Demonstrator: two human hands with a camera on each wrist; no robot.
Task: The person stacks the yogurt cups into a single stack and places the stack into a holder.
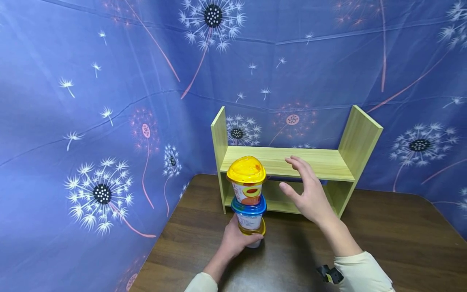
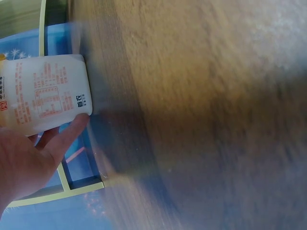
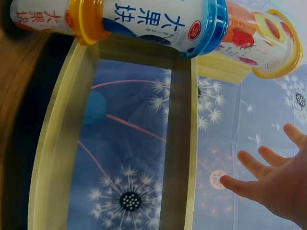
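Three yogurt cups with printed labels form an upright stack in front of the shelf. On top is the cup with a yellow domed lid (image 1: 247, 170); below it comes the blue-lidded cup (image 1: 249, 221). The bottom cup (image 2: 45, 91), white with an amber lid, is gripped by my left hand (image 1: 233, 239), thumb across its front. In the left wrist view, a fingertip touches that cup near its base. My right hand (image 1: 310, 194) is raised to the right of the stack, fingers spread, holding nothing. The right wrist view shows it apart from the cups.
A pale wooden shelf (image 1: 288, 158) with two upright side panels stands behind the cups on the brown wooden table (image 1: 394, 231). Blue dandelion-print cloth (image 1: 138, 61) hangs behind and to the left. A black strap piece (image 1: 330, 274) sits by the right sleeve.
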